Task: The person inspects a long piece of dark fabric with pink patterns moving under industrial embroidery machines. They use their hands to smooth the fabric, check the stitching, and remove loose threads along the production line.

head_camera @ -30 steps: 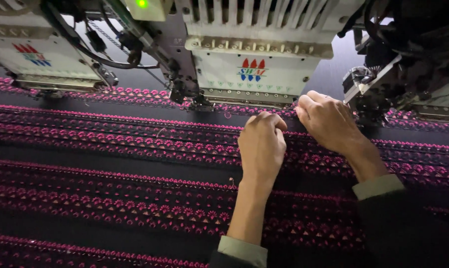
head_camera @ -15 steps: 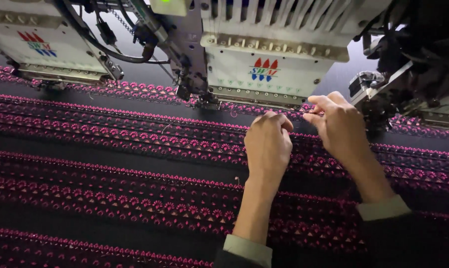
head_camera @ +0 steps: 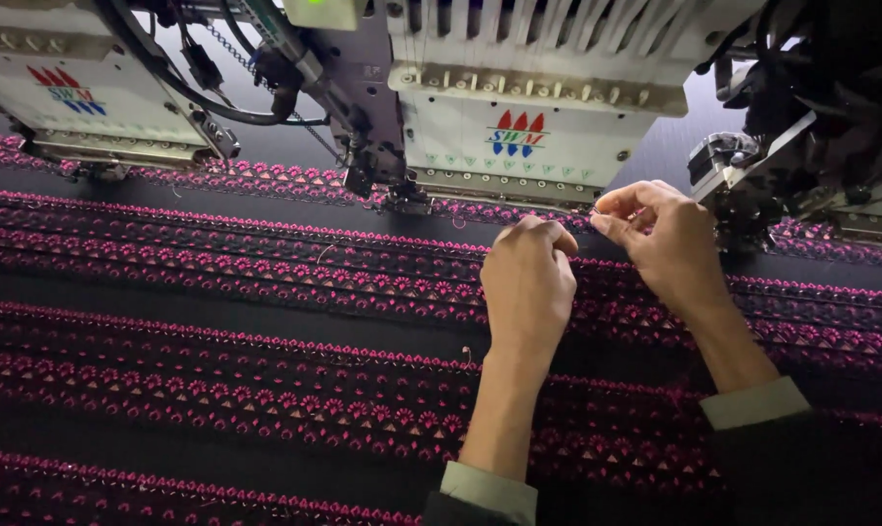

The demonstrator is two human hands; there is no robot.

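Fabric: black cloth with rows of pink stitched shapes. It lies flat under the sewing machine heads and fills the machine bed from the left edge to the right edge.
Left hand: rests on the fabric near the far edge, just below the white machine head. Its fingers are curled in, touching a pink row. I cannot tell if they pinch anything.
Right hand: held just beside the left hand, a little above the fabric. Thumb and first finger are pinched shut. Something thin like a thread may be there, too small to tell.
Needle part: sits left of both hands, touching the fabric.
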